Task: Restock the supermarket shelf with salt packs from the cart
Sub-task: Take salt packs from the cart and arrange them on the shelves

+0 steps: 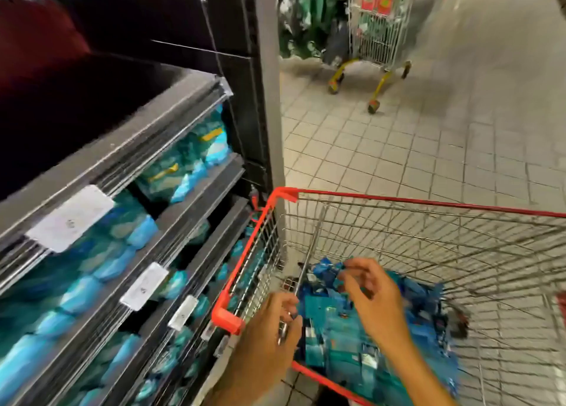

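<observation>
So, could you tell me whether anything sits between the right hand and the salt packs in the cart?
Nothing visible does: the right hand hovers directly over the salt packs inside the cart.

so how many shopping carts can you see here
2: the red-rimmed cart of salt packs under both hands, and a yellow-legged cart up the aisle. More may be hidden beyond the frame.

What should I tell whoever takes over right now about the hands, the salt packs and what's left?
Left hand: in the cart, fingers curled at the near-left corner; what they hold is blurred.
Right hand: fingers spread over the salt packs, gripping none.
Packs lie heaped in the cart's near end.
Shelves on the left already carry blue packs on several tiers.
Left: lift packs out and fill the shelves.
</observation>
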The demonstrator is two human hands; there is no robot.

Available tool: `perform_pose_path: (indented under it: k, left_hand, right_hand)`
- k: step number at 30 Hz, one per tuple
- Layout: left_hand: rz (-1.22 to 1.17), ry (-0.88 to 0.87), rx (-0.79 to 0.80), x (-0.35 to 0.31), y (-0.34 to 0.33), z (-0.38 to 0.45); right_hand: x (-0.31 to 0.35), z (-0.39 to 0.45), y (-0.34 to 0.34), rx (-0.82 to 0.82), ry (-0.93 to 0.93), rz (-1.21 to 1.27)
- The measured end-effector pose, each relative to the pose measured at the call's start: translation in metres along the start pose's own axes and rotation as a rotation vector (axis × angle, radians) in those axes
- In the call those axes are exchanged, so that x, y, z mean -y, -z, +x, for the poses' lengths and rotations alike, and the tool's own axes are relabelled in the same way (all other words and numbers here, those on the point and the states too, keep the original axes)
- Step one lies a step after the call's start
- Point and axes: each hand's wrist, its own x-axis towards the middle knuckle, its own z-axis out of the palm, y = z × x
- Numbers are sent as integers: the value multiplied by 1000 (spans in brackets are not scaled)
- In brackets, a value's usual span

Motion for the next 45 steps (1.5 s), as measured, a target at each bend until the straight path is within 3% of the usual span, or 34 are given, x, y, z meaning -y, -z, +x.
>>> perform_pose_path:
  k: [5, 9, 12, 18, 21, 24, 27, 29, 31, 36, 45]
  left_hand:
    - [-43, 236, 365, -7, -113, 110]
    - [98, 461, 409, 27, -197, 200]
    - [187, 590, 444, 68, -247, 252]
    - [279, 635, 501, 150, -328, 316]
    - [332, 632, 633, 179, -356, 335]
    - [269, 668, 589, 197, -376, 350]
    - [334, 730, 533, 201, -384, 363]
    - [188, 821, 514, 206, -388, 367]
    - [0, 898, 468, 204, -385, 367]
    - [-177, 942, 448, 182, -376, 359]
    - [-355, 995, 432, 116, -311, 300]
  right_hand:
    - [-124, 61, 81, -183, -347, -97]
    - [-226, 99, 115, -209, -562, -246]
    - [-291, 123, 117, -93, -702, -381]
    - [-395, 175, 88, 154, -718, -656]
    - [-424, 198, 75, 201, -677, -849]
    - [-440, 218, 65, 213, -685, -923]
    - [-451, 235, 66, 294, -802, -752]
    - [-457, 243, 71, 305, -898, -526]
    - [-459, 244, 75, 262, -944, -370]
    - [-440, 226, 74, 132, -877, -330]
    - [-365, 126, 111, -12, -1046, 349]
